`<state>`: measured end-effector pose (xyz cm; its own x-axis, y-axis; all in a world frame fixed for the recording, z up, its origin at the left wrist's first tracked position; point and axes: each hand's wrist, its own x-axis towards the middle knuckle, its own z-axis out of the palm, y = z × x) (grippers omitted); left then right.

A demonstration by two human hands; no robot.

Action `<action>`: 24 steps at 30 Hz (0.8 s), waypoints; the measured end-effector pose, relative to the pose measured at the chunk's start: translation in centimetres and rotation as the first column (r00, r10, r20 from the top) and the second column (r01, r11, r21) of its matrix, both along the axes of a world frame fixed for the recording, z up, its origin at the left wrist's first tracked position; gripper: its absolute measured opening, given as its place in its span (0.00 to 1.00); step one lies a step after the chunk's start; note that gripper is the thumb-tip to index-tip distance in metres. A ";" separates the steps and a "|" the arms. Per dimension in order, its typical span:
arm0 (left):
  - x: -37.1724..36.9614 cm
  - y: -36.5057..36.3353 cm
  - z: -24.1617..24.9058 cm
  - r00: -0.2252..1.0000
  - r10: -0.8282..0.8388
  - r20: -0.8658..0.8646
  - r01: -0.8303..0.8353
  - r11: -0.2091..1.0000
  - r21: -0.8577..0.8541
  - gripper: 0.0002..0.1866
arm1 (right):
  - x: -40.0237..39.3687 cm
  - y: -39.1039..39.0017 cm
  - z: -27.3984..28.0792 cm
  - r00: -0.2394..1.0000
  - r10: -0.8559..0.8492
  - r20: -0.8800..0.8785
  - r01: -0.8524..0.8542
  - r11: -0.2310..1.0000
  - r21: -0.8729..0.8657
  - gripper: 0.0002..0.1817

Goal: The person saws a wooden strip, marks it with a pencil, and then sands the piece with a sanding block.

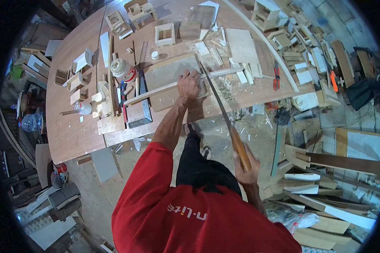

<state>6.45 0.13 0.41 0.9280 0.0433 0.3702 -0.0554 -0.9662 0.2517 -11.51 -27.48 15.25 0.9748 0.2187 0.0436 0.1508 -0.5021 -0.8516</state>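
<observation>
A long, pale wooden strip [160,90] lies across a flat board [160,100] on the workbench. My left hand [188,85] presses down on the strip with its fingers curled over it. In my right hand [247,166] is a handsaw [219,101], gripped by its wooden handle beyond the bench's front edge. The saw's narrow dark blade slants up and left, crossing the strip just right of my left hand. Around the cut lie wood shavings [227,90] and small offcuts.
A glue jar [123,69], a carpenter's square [143,107] and a white cap [155,55] sit left of the board. Red-handled pliers [276,76] lie to the right. Small wooden assemblies [164,33] stand toward the back. Stacked wood [316,181] fills the floor at right.
</observation>
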 end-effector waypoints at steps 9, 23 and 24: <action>-0.3 -0.6 0.0 0.998 -0.018 0.064 0.023 0.998 -0.064 0.09 | 1.2 0.5 -0.1 1.000 0.005 -0.020 -0.005 1.000 0.014 0.23; 0.5 0.0 -0.1 0.999 -0.012 0.048 0.014 0.999 -0.050 0.11 | 1.1 0.9 0.3 0.996 0.029 -0.089 -0.027 0.999 0.030 0.20; 0.3 0.2 0.0 0.999 -0.008 0.045 0.010 0.999 -0.052 0.11 | 1.3 1.0 0.0 1.000 0.027 -0.014 -0.027 0.999 0.035 0.20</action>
<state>6.76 0.29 0.41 0.9109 0.0552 0.4090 -0.0766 -0.9512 0.2989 -10.25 -26.44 15.25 0.9691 0.2436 0.0374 0.1513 -0.4681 -0.8706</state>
